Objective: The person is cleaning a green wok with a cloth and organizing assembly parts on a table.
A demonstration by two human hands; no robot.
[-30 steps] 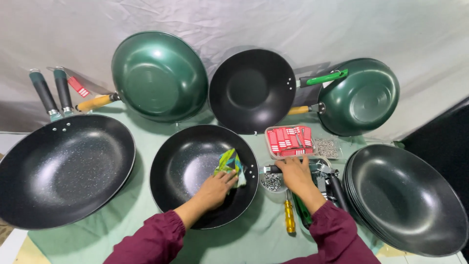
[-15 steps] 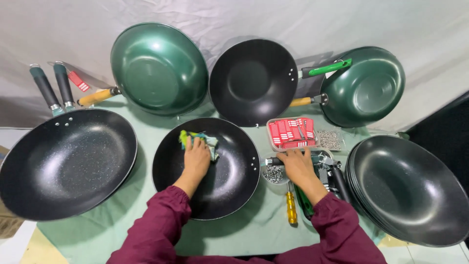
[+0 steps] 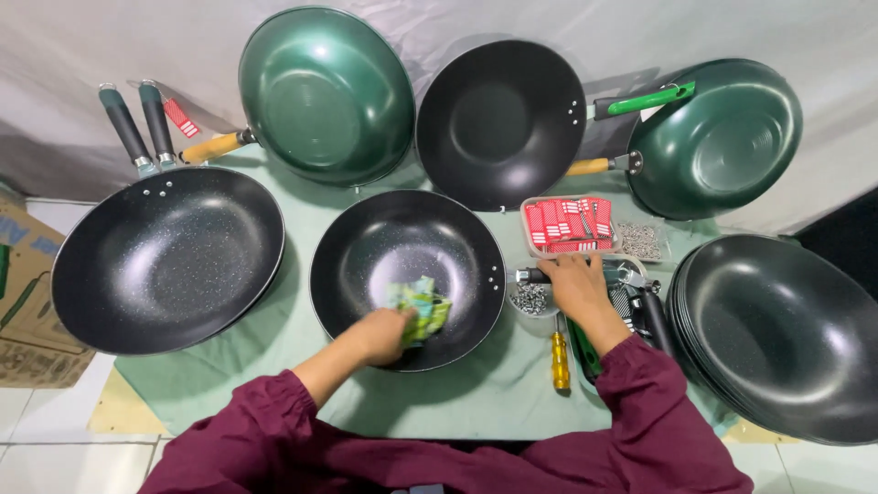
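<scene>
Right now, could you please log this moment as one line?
left hand: pressing green cloth inside black pan | right hand: on pan handle | screwdriver: lying on table

Long maroon sleeves gathered at the cuffs, bare left hand [image 3: 382, 335], bare right hand [image 3: 573, 285]

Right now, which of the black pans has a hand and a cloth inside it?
The small black pan in the middle, nearest the person. The left hand presses a green cloth inside it; the other black pans hold nothing.

Left hand [image 3: 382, 334] clenched, right hand [image 3: 574, 285] flat.
</scene>
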